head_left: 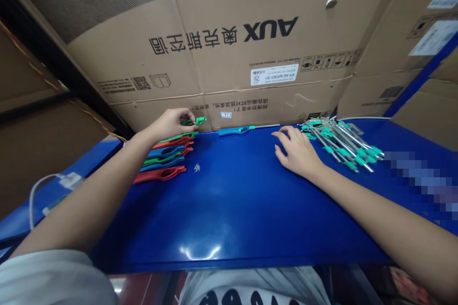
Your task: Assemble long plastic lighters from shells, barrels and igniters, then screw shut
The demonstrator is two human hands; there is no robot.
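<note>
At the back left, my left hand (pixel 175 125) has its fingers curled around a green lighter handle (pixel 200 120), partly hidden by them. Below it lies a row of red, blue and green lighter handles (pixel 164 172) with trigger loops, their left ends partly behind my forearm. My right hand (pixel 295 150) hovers or rests with fingers apart and nothing visible in them. Just right of it is a pile of metal lighter tubes (pixel 339 140) with teal-green pieces. Between my hands, against the cardboard, a blue lighter (pixel 233 131) has a metal tube pointing right.
A small cluster of thin pale pieces (pixel 197 167) lies on the blue tabletop (pixel 229 209). Printed cardboard (pixel 214 71) walls the back and right. A white cable with a plug (pixel 69 180) sits at left. A blurred patch covers the far right.
</note>
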